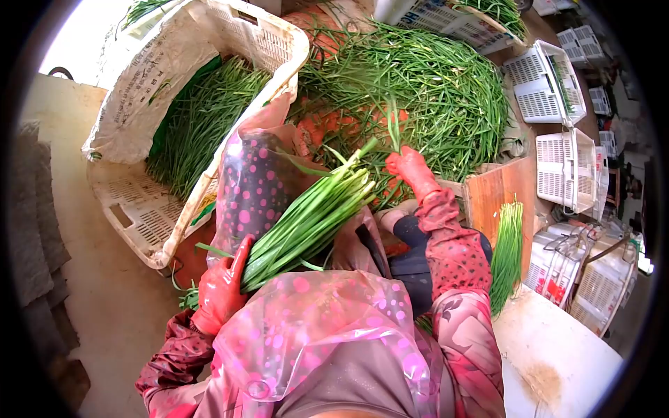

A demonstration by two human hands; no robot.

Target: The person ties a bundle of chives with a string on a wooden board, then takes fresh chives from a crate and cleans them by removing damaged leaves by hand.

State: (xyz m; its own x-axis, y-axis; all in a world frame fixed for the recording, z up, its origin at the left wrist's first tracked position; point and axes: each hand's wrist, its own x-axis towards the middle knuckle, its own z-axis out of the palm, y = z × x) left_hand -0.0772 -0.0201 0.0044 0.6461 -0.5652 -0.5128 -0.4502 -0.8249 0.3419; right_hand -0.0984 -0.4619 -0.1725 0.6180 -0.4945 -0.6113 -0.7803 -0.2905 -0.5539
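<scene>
A thick bunch of garlic chives (310,216) lies slantwise over my lap, its pale cut ends pointing up and right. My left hand (221,289), in a wet red rubber glove, is closed round the leafy end, with the thumb along the stalks. Out ahead, my right hand (411,169), gloved in red too, pinches a few chive leaves that stick up from its fingertips. It is at the near edge of a large loose heap of garlic chives (446,97) spread over an orange-red sheet (313,132).
To the left, a tilted white plastic crate (132,212) with a sack lining contains more chives. A neat chive bundle (507,254) leans by a wooden board (488,188) at right, beside a white panel (557,341). White crates (547,82) stand along the right side.
</scene>
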